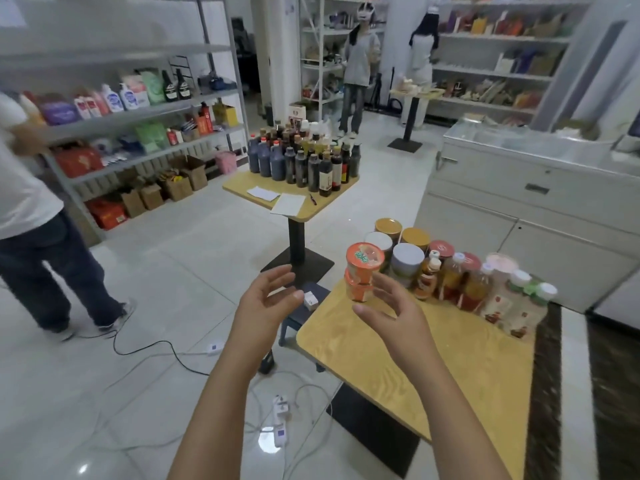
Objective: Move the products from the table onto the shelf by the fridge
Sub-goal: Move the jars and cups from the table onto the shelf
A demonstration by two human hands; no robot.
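Two orange instant-noodle cups stand stacked near the wooden table's left edge, their lid print too blurred to read. Your right hand hovers over the table just beside them, fingers spread and empty. Your left hand, equally loose, hangs beyond that edge.

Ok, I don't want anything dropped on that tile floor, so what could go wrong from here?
The two stacked orange cups stand near the edge of the table; a nudge from the open right hand or left hand could topple the upper one. The bottles stand close beside them and might tip too. A power strip lies on the floor nearby: a possible trip.
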